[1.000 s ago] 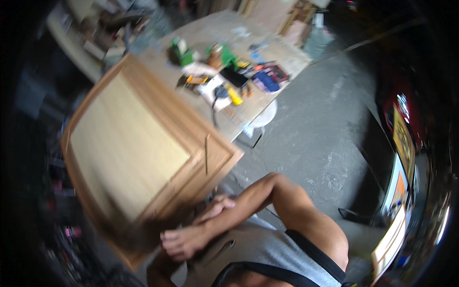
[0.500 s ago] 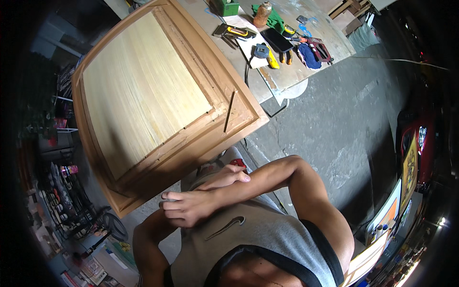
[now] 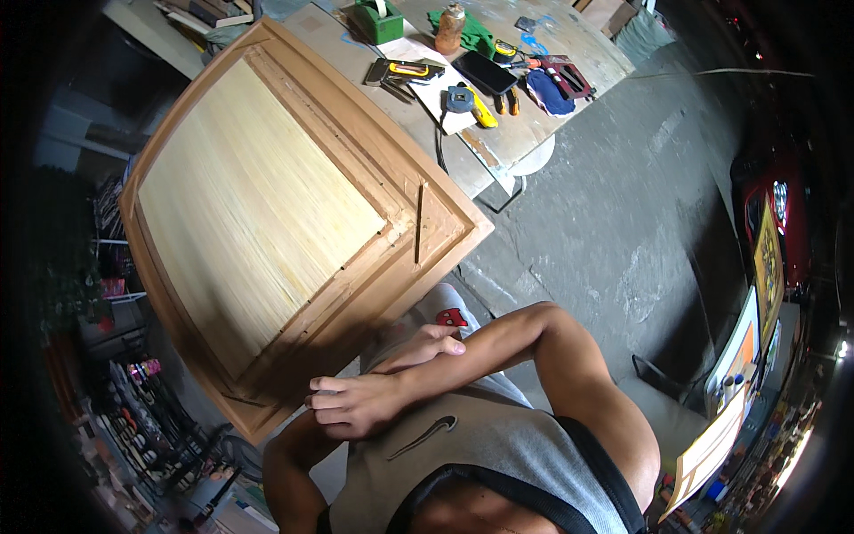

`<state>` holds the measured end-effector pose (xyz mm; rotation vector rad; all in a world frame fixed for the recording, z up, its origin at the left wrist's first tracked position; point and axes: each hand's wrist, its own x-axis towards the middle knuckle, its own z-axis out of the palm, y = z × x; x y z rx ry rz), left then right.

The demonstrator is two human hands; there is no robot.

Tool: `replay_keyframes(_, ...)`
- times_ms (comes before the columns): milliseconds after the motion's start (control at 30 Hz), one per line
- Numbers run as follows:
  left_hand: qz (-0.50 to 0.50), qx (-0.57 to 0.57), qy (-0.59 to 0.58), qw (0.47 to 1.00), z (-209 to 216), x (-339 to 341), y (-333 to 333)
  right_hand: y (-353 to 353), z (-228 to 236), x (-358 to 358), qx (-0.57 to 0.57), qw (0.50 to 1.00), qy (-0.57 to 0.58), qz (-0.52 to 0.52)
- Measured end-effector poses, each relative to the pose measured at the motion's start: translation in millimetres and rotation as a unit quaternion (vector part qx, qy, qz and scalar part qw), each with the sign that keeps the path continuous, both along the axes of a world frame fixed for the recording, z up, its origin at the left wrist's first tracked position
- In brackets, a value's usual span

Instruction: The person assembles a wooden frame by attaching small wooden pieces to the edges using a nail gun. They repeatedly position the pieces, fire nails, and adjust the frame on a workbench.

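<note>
My arms are crossed in front of my grey sleeveless top. My right hand [image 3: 356,405] lies over my left forearm, its fingers curled on it. My left hand [image 3: 420,347] is closed against my right forearm [image 3: 485,345], with the thumb showing and some fingers hidden. Neither hand touches the work. Just beyond them is a large framed wooden panel [image 3: 258,214], with a pale striped middle and a brown moulded frame [image 3: 356,307]. A thin dark strip [image 3: 421,222] crosses the frame's near right corner.
A workbench [image 3: 569,62] behind the panel holds a phone [image 3: 485,73], a blue tape measure [image 3: 460,99], a yellow utility knife [image 3: 484,111], a dark red tool [image 3: 567,76], a bottle [image 3: 450,28] and a green box [image 3: 381,22]. Shelves line the left; a red car [image 3: 783,214] stands right.
The view has turned, so the panel and bench sit a little further left in it. My arms stay crossed, with both hands in the same place on the forearms.
</note>
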<state>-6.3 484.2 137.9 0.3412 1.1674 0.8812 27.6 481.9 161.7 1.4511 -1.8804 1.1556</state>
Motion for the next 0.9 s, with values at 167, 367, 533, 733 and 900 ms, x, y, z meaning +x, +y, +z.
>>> replay_keyframes(167,0.117,0.062,-0.058,0.989,7.9,9.0,18.6,-6.6,5.6,-5.4,-0.021,0.999,0.008,-0.039)
replay_keyframes(367,0.031,0.009,0.024,0.999,-16.6,-19.3,11.9,41.2,2.0,-24.3,-0.044,0.996,-0.005,-0.081)
replay_keyframes(533,0.179,0.27,0.48,0.815,-54.5,-61.3,27.3,156.0,-17.3,-64.4,-0.088,0.984,-0.056,-0.142)
replay_keyframes(733,0.495,-0.031,0.212,0.842,-61.8,-170.8,151.4,352.9,-66.5,-125.5,-0.05,0.892,-0.295,-0.34)
replay_keyframes(900,0.466,-0.071,0.409,0.781,-88.1,-279.2,245.4,477.8,-85.5,-165.4,-0.059,0.778,-0.356,-0.515)
